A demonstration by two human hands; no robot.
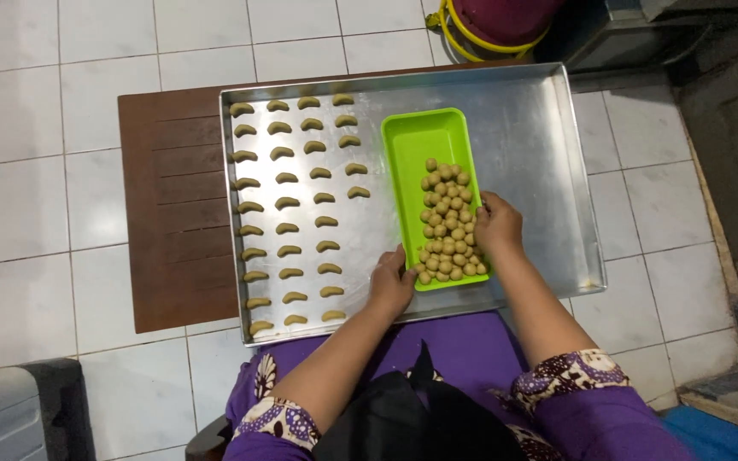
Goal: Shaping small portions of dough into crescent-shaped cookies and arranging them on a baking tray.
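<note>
On the metal tray, both hands grip a green rectangular dish of dough balls.

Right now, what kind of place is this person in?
Probably a home kitchen or small home bakery, worked at floor level. A big metal baking tray sits on a low wooden table over white floor tiles, holding rows of crescent-shaped dough pieces and a green tray of dough balls.
</note>
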